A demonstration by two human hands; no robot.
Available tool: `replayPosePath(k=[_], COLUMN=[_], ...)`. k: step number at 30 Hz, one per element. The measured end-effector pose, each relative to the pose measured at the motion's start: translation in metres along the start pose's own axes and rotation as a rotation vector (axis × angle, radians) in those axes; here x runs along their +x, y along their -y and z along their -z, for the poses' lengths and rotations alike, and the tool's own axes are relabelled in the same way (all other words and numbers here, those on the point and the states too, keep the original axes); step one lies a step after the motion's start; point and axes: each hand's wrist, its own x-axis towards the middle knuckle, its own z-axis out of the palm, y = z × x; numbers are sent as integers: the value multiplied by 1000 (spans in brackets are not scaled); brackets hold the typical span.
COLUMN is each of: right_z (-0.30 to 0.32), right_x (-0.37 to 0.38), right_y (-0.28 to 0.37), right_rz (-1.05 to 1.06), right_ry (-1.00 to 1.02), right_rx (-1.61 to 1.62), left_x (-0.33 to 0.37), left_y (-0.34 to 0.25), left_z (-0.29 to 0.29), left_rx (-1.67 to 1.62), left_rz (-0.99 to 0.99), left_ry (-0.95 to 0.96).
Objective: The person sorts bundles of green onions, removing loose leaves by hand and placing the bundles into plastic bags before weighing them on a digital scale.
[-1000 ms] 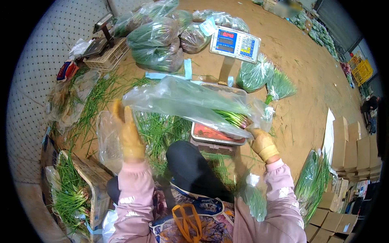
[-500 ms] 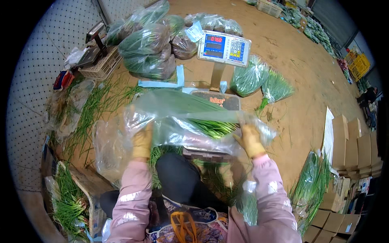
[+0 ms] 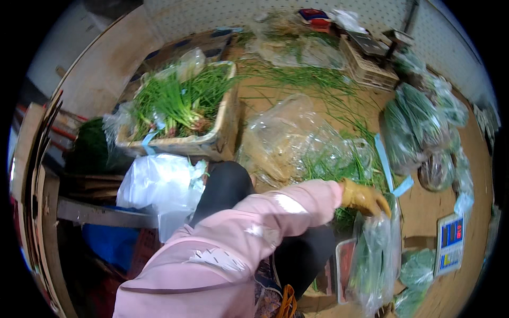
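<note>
My left hand, in a yellow glove, has its fingers curled over one end of a long clear plastic bag. Green onions show through the film, blurred and pale. This bag lies over the scale's platform, whose edge shows beside it. The scale's display head stands to the right, lit in red. My left arm in a pink sleeve reaches across the view. I cannot make out my right hand; the bag's far end runs to the bottom edge.
A crate of loose green onions stands at left, with a stack of clear bags before it. Crumpled plastic and scattered leaves lie on the floor. Filled bags are piled at right, near another crate bearing a scale.
My view has swung to the left, bringing the onion crate and bag stack into full sight. The left hand stays at the bag's end; my right hand has dropped out of sight.
</note>
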Motion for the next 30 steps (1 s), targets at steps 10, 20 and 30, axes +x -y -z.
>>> replayPosePath(k=[10, 20, 30], right_z=[-174, -301, -370], right_x=[-210, -306, -287], right_y=[185, 192, 171], right_rz=[950, 1022, 932], right_ry=[-315, -31, 288], right_rx=[-586, -754, -898], left_x=[-308, -388, -361], left_y=[49, 73, 12], left_z=[205, 273, 236], left_rx=[366, -296, -448], left_rz=[-95, -107, -509], left_ry=[-2082, -2194, -1836])
